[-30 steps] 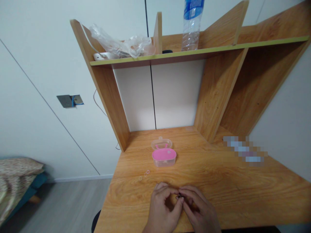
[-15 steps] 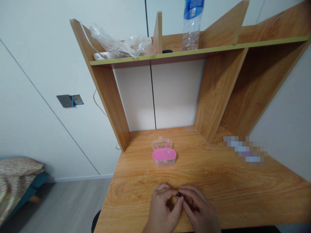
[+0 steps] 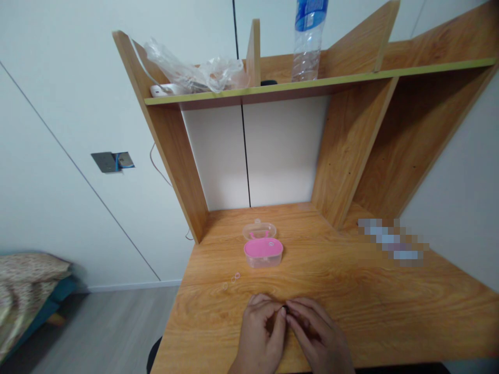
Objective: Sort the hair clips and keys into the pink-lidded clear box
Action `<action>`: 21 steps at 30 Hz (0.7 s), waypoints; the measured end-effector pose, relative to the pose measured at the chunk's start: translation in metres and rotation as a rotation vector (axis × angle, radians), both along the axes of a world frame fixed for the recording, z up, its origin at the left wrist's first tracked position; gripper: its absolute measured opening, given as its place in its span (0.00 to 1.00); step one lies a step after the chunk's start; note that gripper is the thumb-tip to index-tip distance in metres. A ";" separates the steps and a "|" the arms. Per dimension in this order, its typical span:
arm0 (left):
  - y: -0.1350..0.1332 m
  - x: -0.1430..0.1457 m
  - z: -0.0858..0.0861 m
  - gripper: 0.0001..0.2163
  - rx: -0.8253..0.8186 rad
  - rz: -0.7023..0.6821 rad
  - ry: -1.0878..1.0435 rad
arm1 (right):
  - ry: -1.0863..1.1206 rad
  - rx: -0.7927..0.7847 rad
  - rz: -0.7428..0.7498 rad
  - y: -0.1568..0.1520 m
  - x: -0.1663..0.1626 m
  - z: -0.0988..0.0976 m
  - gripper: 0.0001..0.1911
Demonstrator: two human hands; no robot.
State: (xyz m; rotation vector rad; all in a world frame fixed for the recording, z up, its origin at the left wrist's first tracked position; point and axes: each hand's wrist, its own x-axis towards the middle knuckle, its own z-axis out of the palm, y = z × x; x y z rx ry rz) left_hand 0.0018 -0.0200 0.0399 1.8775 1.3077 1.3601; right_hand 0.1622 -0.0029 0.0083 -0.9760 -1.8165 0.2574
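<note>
My left hand (image 3: 260,332) and my right hand (image 3: 320,332) meet near the front of the wooden desk, fingertips close together. Between them sits a small dark thing (image 3: 285,308), pinched at the fingertips; it is too small and too covered to name. Beyond the hands stands a clear plastic box (image 3: 264,259) with a pink oval top. Its transparent lid (image 3: 259,230) is tipped back behind it. Three thin little loops, like small elastic bands (image 3: 233,279), lie on the desk to the left of the box.
A wooden shelf (image 3: 241,97) rises at the back of the desk, bearing a crumpled plastic bag (image 3: 218,72) and a clear bottle (image 3: 306,57). A blurred item (image 3: 390,241) lies at the right. On the left is a bed corner (image 3: 31,291).
My left thumb has shifted slightly left and up against the dark thing, and my right fingertips have moved a little with it. The box and loops stay where they were.
</note>
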 end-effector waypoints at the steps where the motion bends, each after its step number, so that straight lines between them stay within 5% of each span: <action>1: 0.000 0.000 0.000 0.14 0.000 0.000 0.002 | -0.002 0.005 0.000 0.000 0.000 0.001 0.08; 21: 0.001 0.001 0.001 0.17 -0.006 -0.041 0.067 | -0.022 -0.012 -0.004 0.001 0.001 -0.001 0.07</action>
